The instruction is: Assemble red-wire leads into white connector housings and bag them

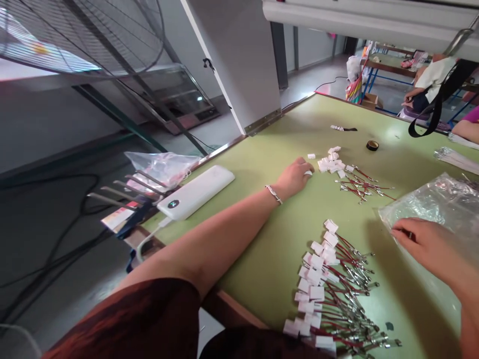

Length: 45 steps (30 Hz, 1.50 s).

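Observation:
My left hand (295,175) reaches out over the green table (262,249) and pinches a small white connector piece at its fingertips, just left of a loose heap of white connectors (331,162). My right hand (426,242) rests on the table at the edge of a clear plastic bag (441,202), fingers curled on a thin red wire. Between the hands lie several red wires with metal terminals (359,187). Near the table's front edge is a long row of red wires with white connectors fitted (329,289).
A white power bank (194,192) with a cable lies at the table's left edge, next to a plastic bag (160,167). A roll of black tape (371,145) sits further back. A large fan cage (82,35) stands left. Other people sit at the far right.

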Tool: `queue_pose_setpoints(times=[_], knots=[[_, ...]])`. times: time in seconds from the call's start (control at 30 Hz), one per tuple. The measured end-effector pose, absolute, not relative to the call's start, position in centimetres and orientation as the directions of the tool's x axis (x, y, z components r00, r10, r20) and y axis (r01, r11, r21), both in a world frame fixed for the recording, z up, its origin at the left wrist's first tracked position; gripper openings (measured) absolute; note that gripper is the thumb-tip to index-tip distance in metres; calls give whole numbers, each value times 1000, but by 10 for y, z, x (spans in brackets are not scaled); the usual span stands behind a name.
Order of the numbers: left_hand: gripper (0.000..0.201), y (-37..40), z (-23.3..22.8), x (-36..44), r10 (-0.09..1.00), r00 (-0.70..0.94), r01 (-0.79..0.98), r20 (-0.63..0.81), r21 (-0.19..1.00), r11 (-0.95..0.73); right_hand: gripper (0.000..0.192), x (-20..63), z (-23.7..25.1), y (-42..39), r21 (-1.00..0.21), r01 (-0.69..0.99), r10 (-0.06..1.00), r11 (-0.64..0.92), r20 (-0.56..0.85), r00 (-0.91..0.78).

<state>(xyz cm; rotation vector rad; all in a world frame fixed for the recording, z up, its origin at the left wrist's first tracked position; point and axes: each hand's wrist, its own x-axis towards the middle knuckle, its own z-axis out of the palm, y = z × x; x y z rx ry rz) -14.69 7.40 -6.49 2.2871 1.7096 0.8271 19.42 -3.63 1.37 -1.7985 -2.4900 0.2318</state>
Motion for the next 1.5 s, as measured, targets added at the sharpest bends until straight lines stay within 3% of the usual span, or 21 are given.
queue_pose_setpoints(times=[0.1, 0.3, 0.47, 0.6, 0.73, 0.9, 1.27, 1.4, 1.5], knots=[[23, 75, -68, -148, 914, 204, 810, 352, 463, -359, 23, 171, 8, -42, -220, 909, 900, 354, -185, -395], [25, 78, -71, -149, 908, 211, 794, 362, 479, -375, 19, 126, -15, -52, -390, 851, 893, 351, -136, -430], [29, 73, -65, -148, 936, 152, 837, 319, 461, -294, 16, 110, -23, -60, -336, 856, 838, 392, -253, -483], [27, 62, -57, -135, 893, 119, 835, 435, 443, -327, 12, 108, -16, -66, -300, 841, 780, 451, -325, -534], [16, 60, -51, -104, 819, 260, 661, 512, 524, -537, 12, 110, -10, -66, -340, 833, 769, 436, -340, -541], [14, 68, -45, -55, 734, 501, 597, 459, 430, -677, 16, 115, -9, -63, -359, 825, 760, 437, -342, -552], [22, 85, -64, -31, 700, 645, 691, 307, 157, -706, 17, 127, 2, -65, -201, 839, 806, 506, -236, -543], [21, 88, -64, -35, 662, 650, 674, 374, 118, -729, 19, 155, 33, -67, -282, 857, 878, 431, -88, -470], [22, 88, -65, -36, 641, 623, 669, 448, 121, -734, 21, 195, 60, -67, -311, 894, 945, 322, 43, -325]])
